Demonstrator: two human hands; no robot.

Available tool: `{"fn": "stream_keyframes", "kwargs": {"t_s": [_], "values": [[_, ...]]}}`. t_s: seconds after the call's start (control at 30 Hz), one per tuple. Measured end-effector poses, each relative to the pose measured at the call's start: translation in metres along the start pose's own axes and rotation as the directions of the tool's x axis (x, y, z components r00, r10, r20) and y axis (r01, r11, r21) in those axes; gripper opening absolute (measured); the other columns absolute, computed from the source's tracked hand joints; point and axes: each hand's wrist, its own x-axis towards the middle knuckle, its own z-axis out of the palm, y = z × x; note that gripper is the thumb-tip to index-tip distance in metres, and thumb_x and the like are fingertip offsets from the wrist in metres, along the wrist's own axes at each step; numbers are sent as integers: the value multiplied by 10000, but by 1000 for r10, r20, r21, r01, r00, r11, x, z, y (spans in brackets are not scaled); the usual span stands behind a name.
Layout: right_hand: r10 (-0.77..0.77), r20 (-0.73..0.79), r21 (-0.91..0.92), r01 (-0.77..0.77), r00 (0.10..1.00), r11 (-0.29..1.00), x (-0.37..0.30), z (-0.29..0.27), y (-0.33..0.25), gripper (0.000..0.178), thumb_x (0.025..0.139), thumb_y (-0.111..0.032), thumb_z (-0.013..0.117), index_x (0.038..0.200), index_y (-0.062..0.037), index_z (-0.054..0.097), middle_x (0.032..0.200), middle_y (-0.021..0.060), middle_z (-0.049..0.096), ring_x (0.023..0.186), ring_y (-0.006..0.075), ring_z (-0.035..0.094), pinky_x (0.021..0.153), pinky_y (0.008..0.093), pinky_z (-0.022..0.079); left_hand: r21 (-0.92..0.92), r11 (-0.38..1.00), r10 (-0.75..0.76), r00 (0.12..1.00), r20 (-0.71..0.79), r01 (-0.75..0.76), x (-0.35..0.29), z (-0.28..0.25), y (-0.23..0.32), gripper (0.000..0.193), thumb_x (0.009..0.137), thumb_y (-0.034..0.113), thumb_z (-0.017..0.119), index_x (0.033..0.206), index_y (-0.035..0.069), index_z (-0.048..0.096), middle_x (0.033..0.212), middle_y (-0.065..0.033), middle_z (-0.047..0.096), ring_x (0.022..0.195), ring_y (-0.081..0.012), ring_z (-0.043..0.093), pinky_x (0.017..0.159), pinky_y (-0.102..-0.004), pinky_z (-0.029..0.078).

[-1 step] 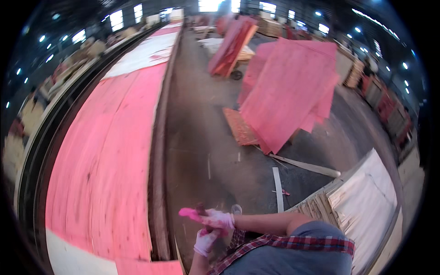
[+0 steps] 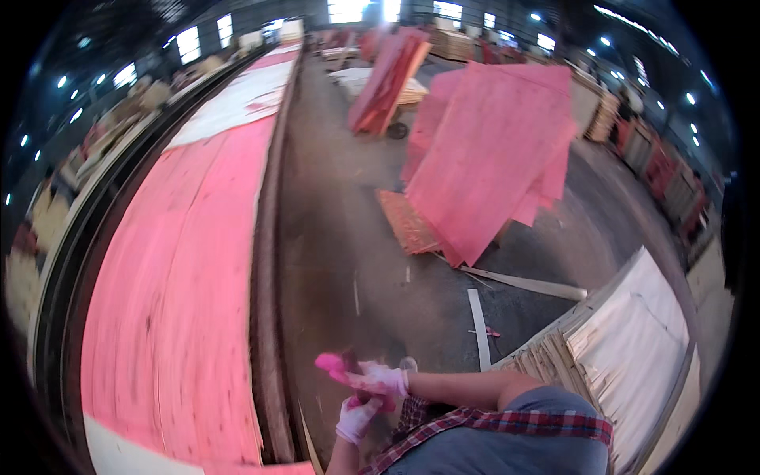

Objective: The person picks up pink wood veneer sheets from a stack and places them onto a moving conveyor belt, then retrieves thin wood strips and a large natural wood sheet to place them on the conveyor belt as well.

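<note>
Grip of left hand (image 2: 355, 419) and right hand (image 2: 385, 379), both blurry: openness and contents unclear.

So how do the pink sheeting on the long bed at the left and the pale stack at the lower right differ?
Colour: the pink sheeting is bright pink with dark specks; the pale stack is off-white on top.
Arrangement: the pink sheeting lies in a long run along the bed, while the pale stack shows many layers with ragged edges.
Shared: both present broad, flat top surfaces.
</note>
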Motion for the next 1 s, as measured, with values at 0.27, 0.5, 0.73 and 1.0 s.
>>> {"fn": "stream_keyframes", "kwargs": {"t_s": [0.27, 0.5, 0.73, 1.0], "values": [[153, -581, 653, 345, 799, 674, -39, -250, 4, 871, 776, -183, 681, 1398, -70, 82, 1417, 114, 218, 1224, 222, 385, 991, 350, 344, 486, 863, -256, 949, 186, 137, 210, 169, 78, 179, 810, 149, 630, 911, 3, 601, 868, -75, 639, 659, -141, 602, 637, -272, 505], [217, -790, 599, 645, 574, 474, -88, -446, 2, 300, 860, -174, 571, 1101, 0, 538, 886, 80, 627, 603, 86, 505, 561, 216, 443, 699, 714, -424, 774, 471, -34, 403, 314, 89, 264, 799, 199, 646, 989, 29, 576, 882, -49, 624, 763, -130, 591, 699, -274, 482], [126, -964, 239, 559, 234, 794, -123, -652, 45, 293, 869, -301, 536, 930, -21, 599, 696, 33, 595, 512, 78, 486, 453, 198, 369, 408, 910, -350, 388, 852, -76, 597, 467, 89, 668, 678, 63, 731, 1250, 54, 385, 1215, -86, 443, 1089, -199, 451, 893, -316, 425], [73, -581, -437, 387, -810, 812, -276, -939, 53, 313, 857, -347, 550, 844, -37, 591, 595, 35, 562, 402, 69, 401, 382, 204, 301, 578, 521, -462, 361, 810, -628, 839, 657, 51, 1027, 600, 388, 786, 1368, 24, 210, 1406, -152, 212, 1301, -262, 204, 1053, -346, 237]]}}
